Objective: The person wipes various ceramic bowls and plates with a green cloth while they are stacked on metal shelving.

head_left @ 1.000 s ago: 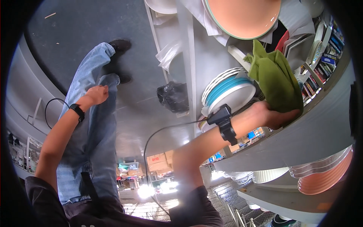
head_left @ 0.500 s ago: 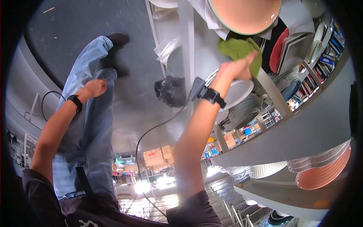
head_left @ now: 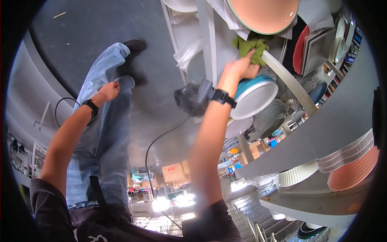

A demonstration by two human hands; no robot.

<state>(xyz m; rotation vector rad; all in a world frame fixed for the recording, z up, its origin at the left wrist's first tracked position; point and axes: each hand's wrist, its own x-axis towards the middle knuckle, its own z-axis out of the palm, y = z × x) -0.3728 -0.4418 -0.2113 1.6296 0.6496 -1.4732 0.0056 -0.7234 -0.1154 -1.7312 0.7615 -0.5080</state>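
Observation:
My right hand (head_left: 240, 67) grips a crumpled green cloth (head_left: 250, 47) at the grey shelf. Just below that hand is a stack of white and teal plates (head_left: 254, 99), partly covered by my wrist. Beyond the cloth, a large peach plate with a green rim (head_left: 264, 14) lies on white paper. My left hand (head_left: 108, 91) is curled into a loose fist in front of my jeans, with nothing visible in it. Dark wristbands circle both wrists, and a grey device sits on the right one.
A shelf post (head_left: 290, 80) rises beside the cloth. Red and grey plates (head_left: 314, 52) stand on edge to the right, near stacked clear plates (head_left: 269, 119). A black plastic bag (head_left: 188, 99) lies on the floor. A cable (head_left: 150, 149) hangs between my arms.
My right hand has drawn the cloth slightly left, and the cloth is more bunched. The teal-edged plates now show below the hand. My left hand stays curled.

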